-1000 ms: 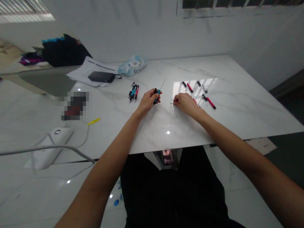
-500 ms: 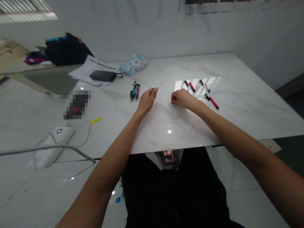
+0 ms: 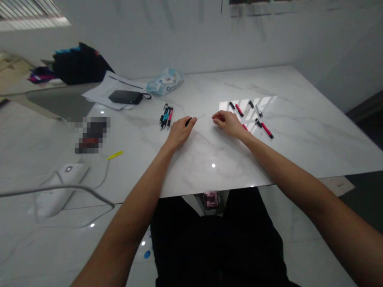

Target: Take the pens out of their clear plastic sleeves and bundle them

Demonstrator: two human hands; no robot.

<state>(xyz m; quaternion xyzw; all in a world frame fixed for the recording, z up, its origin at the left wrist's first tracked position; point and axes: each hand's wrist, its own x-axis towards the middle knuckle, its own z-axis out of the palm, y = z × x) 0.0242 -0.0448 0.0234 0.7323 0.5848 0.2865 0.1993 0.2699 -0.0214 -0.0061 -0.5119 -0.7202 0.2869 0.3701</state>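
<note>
White marble desk (image 3: 269, 159) under me. My left hand (image 3: 178, 131) has its fingers closed on a thin pen refill (image 3: 194, 118) — low over the desk. My right hand (image 3: 229, 122) pinches something small I cannot make out — red pen parts (image 3: 263, 128) just beside it.

Left hand (image 3: 178, 131) on white marble tabletop (image 3: 287, 131), pinching dark pen part with thin refill (image 3: 195, 118) poking out toward right hand (image 3: 228, 122). Right hand loosely curled, fingertips together. Assembled pens (image 3: 166, 115) just left, loose pen pieces (image 3: 254, 117) right.
</note>
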